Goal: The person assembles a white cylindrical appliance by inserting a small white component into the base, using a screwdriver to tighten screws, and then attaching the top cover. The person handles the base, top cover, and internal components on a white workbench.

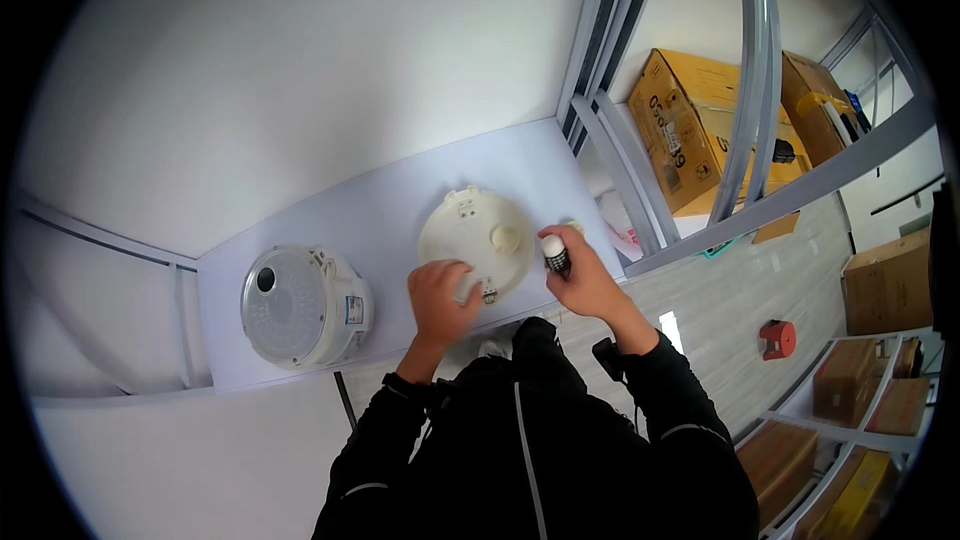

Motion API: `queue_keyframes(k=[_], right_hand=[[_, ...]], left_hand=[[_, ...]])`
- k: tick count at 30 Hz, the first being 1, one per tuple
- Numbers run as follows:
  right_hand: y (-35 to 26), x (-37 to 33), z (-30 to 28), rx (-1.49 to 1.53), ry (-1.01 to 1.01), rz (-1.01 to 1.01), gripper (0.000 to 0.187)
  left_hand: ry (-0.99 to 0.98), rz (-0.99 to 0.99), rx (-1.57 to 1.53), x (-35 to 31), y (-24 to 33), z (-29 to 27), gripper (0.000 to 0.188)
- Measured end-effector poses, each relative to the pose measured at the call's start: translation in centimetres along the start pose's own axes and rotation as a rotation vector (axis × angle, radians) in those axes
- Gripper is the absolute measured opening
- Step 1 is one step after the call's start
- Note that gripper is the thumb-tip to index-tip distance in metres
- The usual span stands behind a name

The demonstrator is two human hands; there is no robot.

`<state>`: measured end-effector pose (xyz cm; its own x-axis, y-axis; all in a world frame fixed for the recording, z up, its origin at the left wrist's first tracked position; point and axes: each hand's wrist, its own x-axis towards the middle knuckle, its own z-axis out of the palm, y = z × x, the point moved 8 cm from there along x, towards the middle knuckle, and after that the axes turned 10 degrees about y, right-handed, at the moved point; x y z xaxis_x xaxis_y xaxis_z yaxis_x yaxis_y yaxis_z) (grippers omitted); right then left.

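Note:
A round cream-white plastic cover [477,235] lies on the table, its inside facing up, with a raised round part and small fittings at its edges. My left hand [441,302] grips its near left edge with curled fingers, beside a small pale translucent part [466,287]. Just right of the cover, my right hand [590,280] is closed around a small dark bottle [559,262] with a white cap. A pale round piece [572,226] shows partly behind that hand. Farther left stands a round white appliance [300,307] with a silvery top and a black hole in it.
The pale narrow table [400,195] runs along a white wall. Grey metal framing [640,180] rises at its right end, with cardboard boxes [690,130] behind. A red stool [777,339] stands on the floor, and a shelf [850,433] with boxes is at the lower right.

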<state>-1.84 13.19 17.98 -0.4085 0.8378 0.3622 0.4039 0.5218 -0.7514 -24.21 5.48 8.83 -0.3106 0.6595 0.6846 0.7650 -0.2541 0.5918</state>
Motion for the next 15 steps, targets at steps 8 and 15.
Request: queue_keyframes(k=[8,15], right_hand=[[-5.8,0.6,-1.5,0.243,0.172,-0.108,0.056],[-2.2,-1.0,0.5,0.189,0.175,-0.073,0.051]], left_hand=[[-0.295,0.138,0.066,-0.4,1.8,4.0,0.05],[-0.321,0.066,0.072,-0.5,1.5,4.8,0.058]])
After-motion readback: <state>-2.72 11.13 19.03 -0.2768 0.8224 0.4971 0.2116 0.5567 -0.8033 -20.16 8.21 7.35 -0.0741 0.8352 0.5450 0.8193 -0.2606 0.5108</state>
